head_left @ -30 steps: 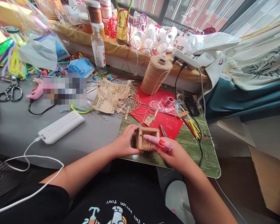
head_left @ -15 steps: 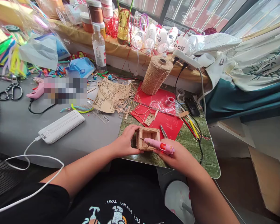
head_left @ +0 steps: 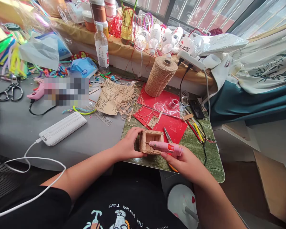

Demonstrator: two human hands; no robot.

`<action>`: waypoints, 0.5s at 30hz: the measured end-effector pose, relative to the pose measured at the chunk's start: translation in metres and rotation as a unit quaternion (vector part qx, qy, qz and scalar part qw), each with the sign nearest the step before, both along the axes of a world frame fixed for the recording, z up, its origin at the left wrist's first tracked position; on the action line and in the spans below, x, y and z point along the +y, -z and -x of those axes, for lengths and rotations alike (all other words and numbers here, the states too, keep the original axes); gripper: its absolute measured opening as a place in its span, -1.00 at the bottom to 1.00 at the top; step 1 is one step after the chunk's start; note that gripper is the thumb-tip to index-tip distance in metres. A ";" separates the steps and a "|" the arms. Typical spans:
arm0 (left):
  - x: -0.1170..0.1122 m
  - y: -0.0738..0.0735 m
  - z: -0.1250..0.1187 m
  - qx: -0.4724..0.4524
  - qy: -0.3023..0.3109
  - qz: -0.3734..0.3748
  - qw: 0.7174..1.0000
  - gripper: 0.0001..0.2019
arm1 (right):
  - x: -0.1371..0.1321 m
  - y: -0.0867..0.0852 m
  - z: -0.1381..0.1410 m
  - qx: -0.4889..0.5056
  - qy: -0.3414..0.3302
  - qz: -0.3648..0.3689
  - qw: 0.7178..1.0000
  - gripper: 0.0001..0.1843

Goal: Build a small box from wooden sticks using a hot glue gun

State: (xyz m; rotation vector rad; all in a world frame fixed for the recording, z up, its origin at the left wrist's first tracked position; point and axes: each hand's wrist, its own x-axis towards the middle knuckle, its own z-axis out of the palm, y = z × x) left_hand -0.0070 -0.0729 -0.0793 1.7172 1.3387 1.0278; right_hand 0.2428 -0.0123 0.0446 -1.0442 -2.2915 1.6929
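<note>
A small open wooden box (head_left: 143,147), wrapped with twine, stands at the front of the green board. My left hand (head_left: 130,144) grips its left side, thumb at the near edge and fingers at the far one. In my right hand (head_left: 183,160) is a pink hot glue gun (head_left: 160,146), its nozzle pointing left over the box opening. Whether the tip touches the wood I cannot tell. Behind the glue gun lies a pair of scissors (head_left: 167,135), partly covered by it, with an orange handle showing below.
A big twine spool (head_left: 160,76) stands on red paper (head_left: 173,125). Tangled twine and sandpaper (head_left: 107,101) lie to its left. A white power bank (head_left: 63,128) with a cable rests on the grey table. Pencils (head_left: 197,130) and a black cord lie on the right.
My right hand has shifted slightly right with the glue gun, drawing its nozzle a little to the right over the box. The scissors' orange handle now shows. My left hand keeps its place.
</note>
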 end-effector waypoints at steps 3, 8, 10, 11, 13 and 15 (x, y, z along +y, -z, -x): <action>0.000 0.002 0.000 0.001 0.001 -0.004 1.000 -0.04 | -0.003 0.008 0.004 0.016 0.015 0.029 0.999 -0.48; 0.000 0.004 0.000 0.003 0.000 -0.010 1.000 -0.05 | -0.002 0.016 0.005 0.033 0.021 0.033 0.999 -0.47; 0.000 0.004 0.000 0.006 0.001 -0.014 1.000 -0.05 | -0.002 0.015 0.004 0.024 0.018 0.029 0.999 -0.47; 0.000 0.005 0.000 0.008 0.001 -0.016 1.000 -0.05 | -0.002 0.014 0.004 0.019 0.016 0.027 0.999 -0.48; 0.001 0.005 0.000 0.010 0.000 -0.016 1.000 -0.05 | -0.003 0.012 0.004 0.009 0.012 0.026 1.000 -0.48; 0.001 0.005 0.001 0.011 0.001 -0.011 1.000 -0.04 | -0.003 0.010 0.003 0.002 0.008 0.025 1.000 -0.49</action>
